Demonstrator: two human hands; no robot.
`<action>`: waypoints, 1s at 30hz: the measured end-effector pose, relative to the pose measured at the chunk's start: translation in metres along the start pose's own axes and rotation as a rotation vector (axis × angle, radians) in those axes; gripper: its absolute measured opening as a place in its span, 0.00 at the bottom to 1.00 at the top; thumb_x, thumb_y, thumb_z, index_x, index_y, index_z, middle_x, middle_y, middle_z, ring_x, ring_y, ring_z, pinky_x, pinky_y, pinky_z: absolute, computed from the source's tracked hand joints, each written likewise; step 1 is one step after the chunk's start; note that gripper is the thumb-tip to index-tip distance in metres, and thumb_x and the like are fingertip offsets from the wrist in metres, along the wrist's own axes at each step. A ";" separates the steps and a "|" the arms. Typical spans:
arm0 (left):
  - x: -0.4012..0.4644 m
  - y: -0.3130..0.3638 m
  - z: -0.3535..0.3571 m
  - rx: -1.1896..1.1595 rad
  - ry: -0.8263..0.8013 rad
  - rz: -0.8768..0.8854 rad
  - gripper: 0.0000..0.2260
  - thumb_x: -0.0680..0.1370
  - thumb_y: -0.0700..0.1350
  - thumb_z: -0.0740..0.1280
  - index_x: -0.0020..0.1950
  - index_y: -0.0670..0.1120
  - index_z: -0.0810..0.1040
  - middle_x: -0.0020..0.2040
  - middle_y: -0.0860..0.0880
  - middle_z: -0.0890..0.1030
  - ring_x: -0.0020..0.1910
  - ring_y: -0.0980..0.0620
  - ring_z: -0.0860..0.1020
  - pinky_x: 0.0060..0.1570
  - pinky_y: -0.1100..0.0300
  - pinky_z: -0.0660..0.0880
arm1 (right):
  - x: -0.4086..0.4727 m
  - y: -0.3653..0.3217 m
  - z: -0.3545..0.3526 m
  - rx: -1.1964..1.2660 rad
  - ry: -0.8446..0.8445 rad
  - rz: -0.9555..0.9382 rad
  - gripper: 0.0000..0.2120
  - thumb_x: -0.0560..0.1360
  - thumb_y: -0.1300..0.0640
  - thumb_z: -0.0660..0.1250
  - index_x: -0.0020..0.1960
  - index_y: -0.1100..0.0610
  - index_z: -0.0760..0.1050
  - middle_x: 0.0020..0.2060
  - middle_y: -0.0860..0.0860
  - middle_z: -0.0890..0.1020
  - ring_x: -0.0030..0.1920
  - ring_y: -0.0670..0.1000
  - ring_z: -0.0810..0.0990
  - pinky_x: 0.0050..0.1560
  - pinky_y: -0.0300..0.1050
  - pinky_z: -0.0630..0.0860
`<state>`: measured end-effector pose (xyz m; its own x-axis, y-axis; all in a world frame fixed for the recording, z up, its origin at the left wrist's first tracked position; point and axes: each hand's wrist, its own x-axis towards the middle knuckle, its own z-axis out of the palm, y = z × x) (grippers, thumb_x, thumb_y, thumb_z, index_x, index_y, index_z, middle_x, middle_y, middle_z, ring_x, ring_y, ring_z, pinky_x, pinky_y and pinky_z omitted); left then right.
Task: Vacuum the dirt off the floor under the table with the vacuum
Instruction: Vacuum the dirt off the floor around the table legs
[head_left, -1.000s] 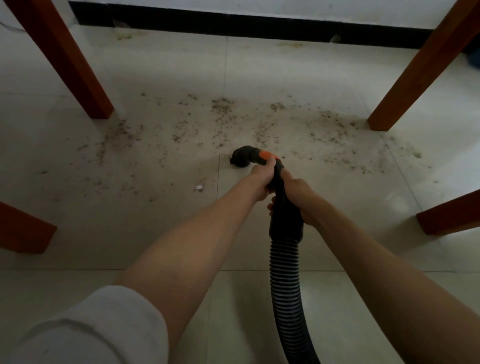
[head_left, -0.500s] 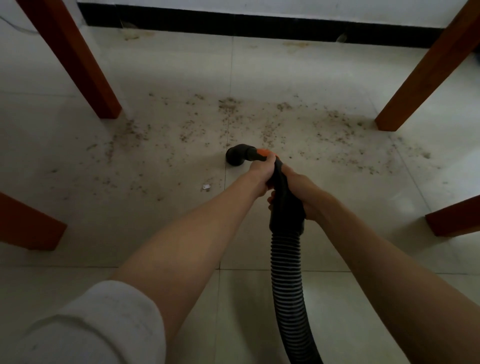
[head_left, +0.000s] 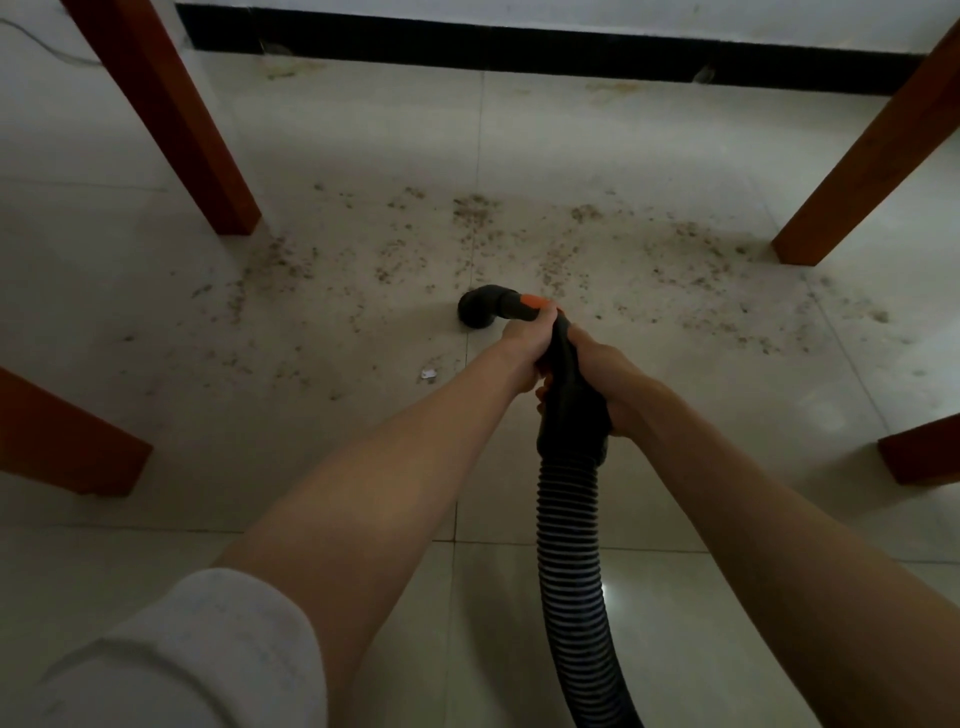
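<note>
Noted a black ribbed plastic vacuum hose (head_left: 571, 561) rising from the near edge between both forearms and joining a black rigid handle tube (head_left: 571, 410). Found the left hand (head_left: 522, 353) wrapped round the upper end of that tube just behind an orange plastic collar (head_left: 535, 301), and the right hand (head_left: 605, 376) clamped on the tube's other side a little lower; both grips closed firmly on the tube. Located the black curved nozzle (head_left: 480, 309) beyond the left hand, mouth turned down at or very near the pale tiled floor (head_left: 363, 135); could not confirm contact. Observed a small white scrap (head_left: 428, 373) left of the hands and scattered brown dirt (head_left: 550, 260) in a wide band just past the nozzle, reaching toward the far reddish-brown wooden table legs (head_left: 862, 171). Judged most of the dirt not yet lifted. Recommended keeping the mouth flat and close to the tile, steering with the forward hand, steadying with the rear one, and working in slow overlapping strokes from the near edge outward. Advised care beside the legs, where crumbs lay tight against the wood.
</note>
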<state>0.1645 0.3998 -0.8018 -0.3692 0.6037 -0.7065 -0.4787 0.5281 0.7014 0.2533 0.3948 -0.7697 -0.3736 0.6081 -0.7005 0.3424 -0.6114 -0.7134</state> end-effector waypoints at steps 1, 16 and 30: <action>0.001 -0.001 -0.001 -0.010 -0.002 -0.005 0.22 0.80 0.55 0.60 0.66 0.39 0.70 0.61 0.43 0.76 0.56 0.44 0.76 0.49 0.53 0.74 | -0.001 0.000 0.000 -0.007 -0.010 0.005 0.22 0.82 0.45 0.52 0.53 0.63 0.74 0.32 0.57 0.77 0.27 0.52 0.76 0.25 0.42 0.77; -0.033 -0.041 0.024 -0.192 -0.076 -0.042 0.15 0.81 0.48 0.60 0.63 0.40 0.71 0.40 0.47 0.74 0.35 0.51 0.75 0.31 0.61 0.73 | -0.037 0.015 -0.049 -0.061 -0.109 0.175 0.23 0.81 0.44 0.54 0.46 0.63 0.72 0.25 0.56 0.75 0.24 0.52 0.73 0.28 0.44 0.76; -0.041 -0.035 0.012 -0.189 -0.020 -0.042 0.18 0.80 0.50 0.61 0.66 0.40 0.71 0.51 0.44 0.77 0.38 0.50 0.76 0.34 0.58 0.75 | -0.042 0.018 -0.031 -0.095 -0.089 0.152 0.25 0.81 0.43 0.53 0.47 0.64 0.73 0.25 0.57 0.76 0.22 0.53 0.75 0.27 0.44 0.76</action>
<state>0.2054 0.3637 -0.7960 -0.3304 0.5966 -0.7314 -0.6349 0.4329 0.6399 0.3018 0.3742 -0.7535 -0.3844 0.4628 -0.7988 0.4786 -0.6400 -0.6011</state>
